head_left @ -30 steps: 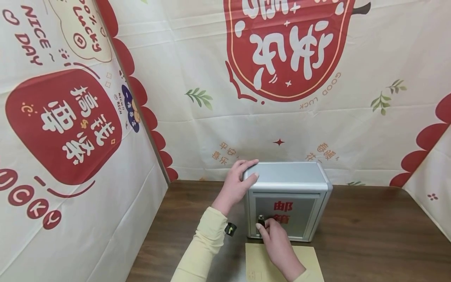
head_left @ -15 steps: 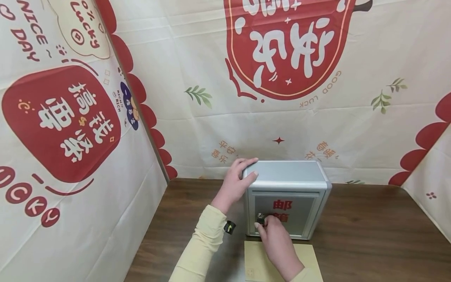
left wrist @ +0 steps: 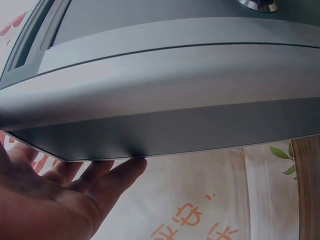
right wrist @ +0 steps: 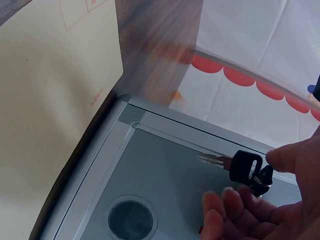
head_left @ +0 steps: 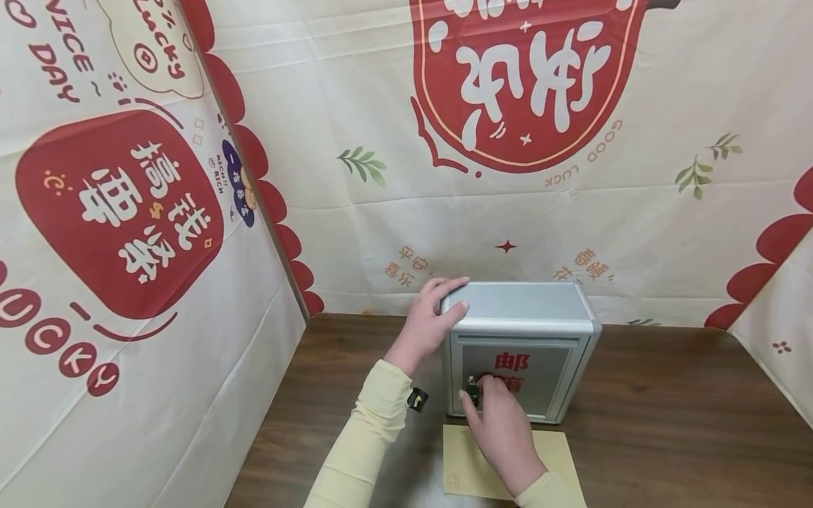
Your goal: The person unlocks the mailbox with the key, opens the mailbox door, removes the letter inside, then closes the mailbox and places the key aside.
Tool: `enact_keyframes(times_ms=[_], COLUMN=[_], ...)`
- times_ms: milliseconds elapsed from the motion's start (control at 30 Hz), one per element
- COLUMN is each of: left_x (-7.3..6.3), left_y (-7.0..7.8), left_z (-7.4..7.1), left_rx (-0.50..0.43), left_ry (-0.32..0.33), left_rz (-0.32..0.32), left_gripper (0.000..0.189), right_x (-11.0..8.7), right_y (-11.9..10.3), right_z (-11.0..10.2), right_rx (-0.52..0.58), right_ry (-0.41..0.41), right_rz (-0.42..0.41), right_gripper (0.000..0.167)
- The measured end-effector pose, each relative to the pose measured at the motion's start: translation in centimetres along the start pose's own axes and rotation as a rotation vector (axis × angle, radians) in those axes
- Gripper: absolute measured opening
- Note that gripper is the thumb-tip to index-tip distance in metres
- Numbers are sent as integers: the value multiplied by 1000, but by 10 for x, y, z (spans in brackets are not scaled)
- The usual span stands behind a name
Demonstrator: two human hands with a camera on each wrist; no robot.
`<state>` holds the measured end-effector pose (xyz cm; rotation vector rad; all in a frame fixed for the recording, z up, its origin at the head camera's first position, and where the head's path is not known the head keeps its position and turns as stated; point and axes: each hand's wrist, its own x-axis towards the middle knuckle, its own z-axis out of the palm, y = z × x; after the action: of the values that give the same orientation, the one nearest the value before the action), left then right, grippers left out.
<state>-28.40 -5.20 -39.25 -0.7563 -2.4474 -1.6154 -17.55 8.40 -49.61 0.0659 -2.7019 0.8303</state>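
Observation:
A grey metal mailbox (head_left: 524,310) with red characters on its door stands upright on the wooden table. My left hand (head_left: 427,317) grips its upper left corner; the left wrist view shows those fingers (left wrist: 125,172) against the rear edge of the side panel. At the door's left side, my right hand (head_left: 498,423) holds a black-headed key (head_left: 473,392) at the lock, thumb on one side and fingers on the other. A second black-headed key (right wrist: 242,167) hangs free from the ring in the right wrist view. The palm hides part of the door.
A yellow envelope (head_left: 457,462) lies flat on the table just in front of the mailbox, partly under my right forearm. Printed cloth (head_left: 356,233) hangs behind the wooden table (head_left: 667,409) and along both sides. A round window (right wrist: 131,220) sits low in the door.
The key head turned from upright towards sideways, then back to upright, and my right thumb and fingers have loosened slightly around it. My left hand stays on the mailbox corner. The view shifted slightly.

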Motion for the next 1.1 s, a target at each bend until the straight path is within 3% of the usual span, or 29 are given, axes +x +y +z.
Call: enact_keyframes(times_ms=[367, 900, 1100], left_x=[3, 2, 1], left_y=[1, 2, 2], left_z=[2, 0, 0], left_rx=[-4, -8, -2], left_ry=[-2, 4, 6], left_rz=[-9, -10, -14], left_gripper=[43, 43, 43], right_x=[1, -7, -9], right_y=[5, 5, 5], right_z=[-1, 0, -2], right_rx=[-23, -1, -4], right_ry=[49, 62, 32], right_rz=[-21, -35, -19], right_gripper=[33, 28, 30])
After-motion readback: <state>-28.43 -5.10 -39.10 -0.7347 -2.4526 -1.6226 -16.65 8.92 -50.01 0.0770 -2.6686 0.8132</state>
